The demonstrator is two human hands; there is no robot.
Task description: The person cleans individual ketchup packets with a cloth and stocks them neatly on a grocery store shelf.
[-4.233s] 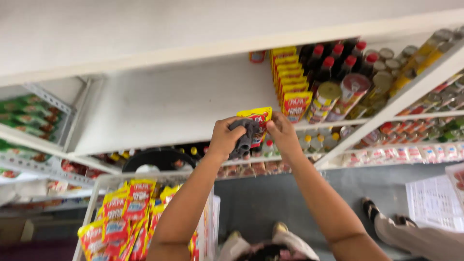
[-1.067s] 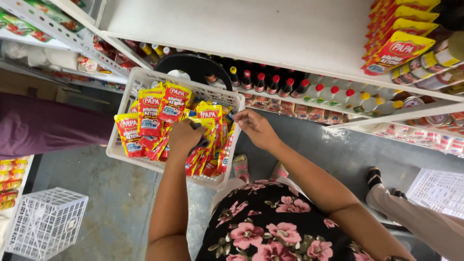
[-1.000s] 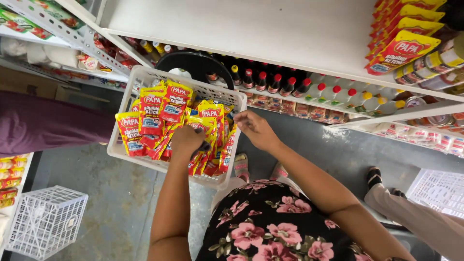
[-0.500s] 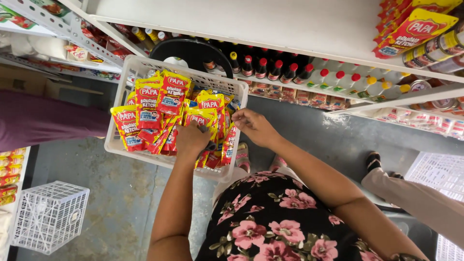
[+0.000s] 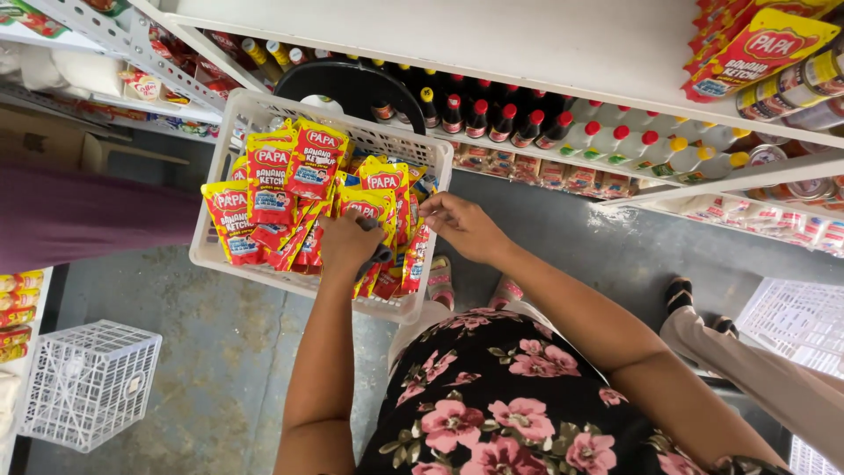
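Both hands work inside the white basket (image 5: 230,255): left hand (image 5: 350,244) closed on upright ketchup pouches (image 5: 378,204), right hand (image 5: 459,224) pinching one's top edge.

Black sleeveless dress (image 5: 519,405) with pink rose print and small green leaves. Bare arms, bare left hand (image 5: 349,242), bare right hand (image 5: 462,227). No rings, watch visible.
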